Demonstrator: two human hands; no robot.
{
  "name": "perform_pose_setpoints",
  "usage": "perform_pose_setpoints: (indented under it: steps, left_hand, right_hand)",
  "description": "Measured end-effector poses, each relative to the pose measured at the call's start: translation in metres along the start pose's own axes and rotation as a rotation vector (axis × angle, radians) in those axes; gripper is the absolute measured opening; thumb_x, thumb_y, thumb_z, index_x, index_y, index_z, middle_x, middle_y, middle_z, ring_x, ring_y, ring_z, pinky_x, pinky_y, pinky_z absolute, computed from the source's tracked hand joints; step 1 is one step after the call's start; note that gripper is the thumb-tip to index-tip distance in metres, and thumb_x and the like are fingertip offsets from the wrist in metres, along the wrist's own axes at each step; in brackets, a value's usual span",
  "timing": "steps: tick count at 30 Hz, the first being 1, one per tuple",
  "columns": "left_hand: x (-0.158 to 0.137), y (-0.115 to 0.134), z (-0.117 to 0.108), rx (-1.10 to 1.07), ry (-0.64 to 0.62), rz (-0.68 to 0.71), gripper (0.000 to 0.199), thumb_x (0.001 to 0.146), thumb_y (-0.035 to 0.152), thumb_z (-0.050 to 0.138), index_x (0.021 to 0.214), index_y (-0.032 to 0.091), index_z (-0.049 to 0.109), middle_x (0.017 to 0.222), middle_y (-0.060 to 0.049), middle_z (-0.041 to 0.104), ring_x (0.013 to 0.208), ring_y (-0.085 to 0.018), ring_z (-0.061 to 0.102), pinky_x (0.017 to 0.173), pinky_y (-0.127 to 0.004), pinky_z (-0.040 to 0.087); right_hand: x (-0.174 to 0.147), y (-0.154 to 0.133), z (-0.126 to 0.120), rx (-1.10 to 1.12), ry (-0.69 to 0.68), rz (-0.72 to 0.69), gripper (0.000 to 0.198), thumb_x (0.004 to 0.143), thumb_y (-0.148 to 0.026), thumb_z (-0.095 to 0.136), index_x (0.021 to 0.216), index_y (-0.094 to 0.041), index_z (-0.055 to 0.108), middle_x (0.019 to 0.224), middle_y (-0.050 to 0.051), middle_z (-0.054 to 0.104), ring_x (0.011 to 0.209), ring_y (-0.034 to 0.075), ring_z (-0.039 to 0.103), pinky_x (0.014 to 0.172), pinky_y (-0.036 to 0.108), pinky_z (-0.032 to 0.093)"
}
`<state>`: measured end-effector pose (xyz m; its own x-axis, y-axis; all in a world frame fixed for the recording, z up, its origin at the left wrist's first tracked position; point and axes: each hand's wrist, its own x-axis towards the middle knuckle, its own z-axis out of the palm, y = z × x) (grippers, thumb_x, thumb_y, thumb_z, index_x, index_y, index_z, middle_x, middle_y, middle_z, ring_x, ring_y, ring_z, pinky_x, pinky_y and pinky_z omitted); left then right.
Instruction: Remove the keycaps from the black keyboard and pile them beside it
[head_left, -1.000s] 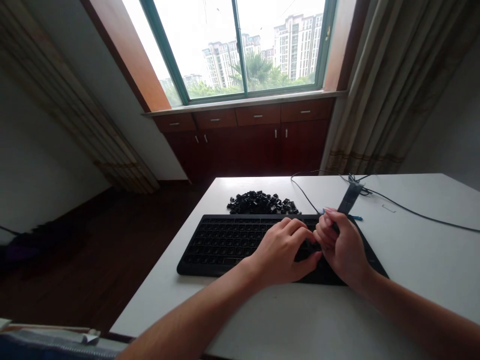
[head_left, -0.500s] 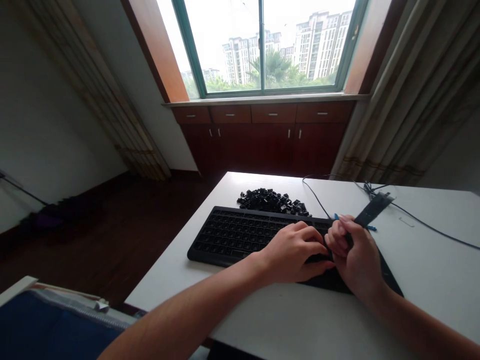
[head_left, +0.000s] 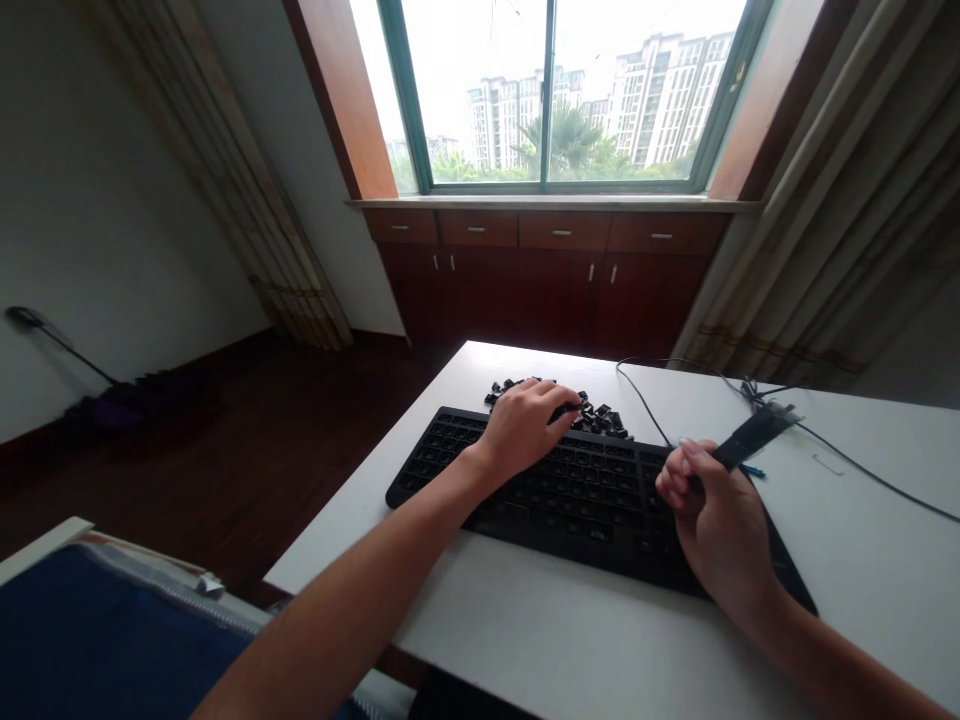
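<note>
Nearest, at the lower left, a blue cloth [head_left: 112, 640] is being seen beside the white table [head_left: 592, 630]. On the table, a black keyboard [head_left: 585, 485] is being supported at a slant, its right part being overlapped by the right hand [head_left: 724, 535]. In this hand, with the fingers being kept curled, a dark flat strip [head_left: 757, 436] is being gripped, its free end being pointed away to the right. Behind the hand, a blue thing [head_left: 752, 471] is being partly hidden. Over the keyboard's far edge, the left hand [head_left: 525, 425] is being held with its fingers bent at the pile of black keys [head_left: 607, 420]; whether a key is being grasped cannot be told. The pile, just beyond the keyboard, is being partly covered by this hand. To the right, a thin bent wire [head_left: 829, 466] and a tangled black cable [head_left: 750, 391] are being borne by the table. Farther off, a dark red cabinet [head_left: 487, 290] is being overlooked by a window [head_left: 548, 100], through which tall buildings [head_left: 664, 100] are being seen.
</note>
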<state>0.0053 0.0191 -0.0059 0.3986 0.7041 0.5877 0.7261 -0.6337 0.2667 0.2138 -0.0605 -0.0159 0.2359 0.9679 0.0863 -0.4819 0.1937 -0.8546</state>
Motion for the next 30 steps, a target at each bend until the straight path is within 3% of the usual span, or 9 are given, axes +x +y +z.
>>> perform_pose_setpoints:
  steps: [4,8,14,18,23,27,30]
  left_hand:
    - [0.001,-0.017,-0.003,0.126,-0.007,-0.067,0.014,0.095,0.035,0.065,0.099,0.025,0.073,0.094,-0.002,0.073,0.088,-0.020,0.065,0.079,-0.033,0.052]
    - [0.000,-0.024,-0.002,0.140,-0.008,-0.088,0.018,0.099,0.031,0.058,0.105,0.026,0.074,0.100,-0.003,0.075,0.094,-0.022,0.066,0.082,-0.034,0.053]
    - [-0.002,-0.026,0.003,0.136,-0.023,-0.086,0.028,0.099,0.027,0.055,0.124,0.022,0.068,0.104,-0.006,0.076,0.099,-0.024,0.066,0.086,-0.037,0.055]
    - [-0.001,-0.017,0.001,0.116,-0.024,-0.056,0.023,0.098,0.027,0.056,0.116,0.020,0.070,0.104,-0.007,0.075,0.101,-0.024,0.066,0.089,-0.039,0.055]
    - [-0.004,0.015,-0.003,-0.011,-0.033,0.147,0.019,0.099,0.028,0.054,0.104,0.019,0.070,0.102,-0.006,0.073,0.095,-0.020,0.066,0.088,-0.035,0.053]
    - [-0.012,0.047,0.001,-0.171,-0.133,0.380,0.021,0.099,0.034,0.055,0.099,0.019,0.070,0.093,-0.005,0.074,0.088,-0.019,0.067,0.085,-0.033,0.054]
    - [-0.018,0.063,0.006,-0.272,-0.197,0.493,0.025,0.098,0.039,0.057,0.094,0.019,0.070,0.091,-0.004,0.075,0.084,-0.018,0.068,0.081,-0.031,0.054]
  right_hand:
    - [-0.002,-0.002,0.001,-0.047,-0.036,0.006,0.030,0.085,-0.027,0.072,0.065,-0.019,0.051,0.062,-0.004,0.045,0.055,0.009,0.037,0.050,0.022,0.033]
    - [-0.002,-0.001,-0.001,-0.064,-0.036,0.011,0.031,0.085,-0.028,0.073,0.065,-0.019,0.050,0.063,-0.004,0.045,0.055,0.010,0.036,0.049,0.023,0.031]
    - [-0.002,-0.002,0.000,-0.065,-0.032,0.005,0.030,0.083,-0.029,0.074,0.066,-0.020,0.051,0.064,-0.004,0.045,0.056,0.011,0.037,0.050,0.023,0.033]
    - [-0.001,-0.002,0.002,-0.006,-0.047,0.014,0.029,0.084,-0.029,0.074,0.067,-0.020,0.053,0.064,-0.004,0.047,0.057,0.011,0.041,0.051,0.022,0.038]
    - [0.000,0.000,-0.003,-0.072,0.013,-0.037,0.029,0.093,-0.040,0.065,0.072,-0.020,0.064,0.072,0.000,0.058,0.069,0.014,0.056,0.065,0.025,0.049]
    - [0.000,-0.004,-0.007,-0.131,0.070,-0.051,0.023,0.092,-0.041,0.068,0.096,-0.019,0.075,0.083,0.002,0.066,0.080,0.014,0.062,0.078,0.024,0.053]
    - [0.003,-0.008,-0.007,-0.087,0.045,-0.056,0.032,0.091,-0.040,0.071,0.120,-0.026,0.069,0.084,0.000,0.066,0.073,0.012,0.061,0.070,0.022,0.054]
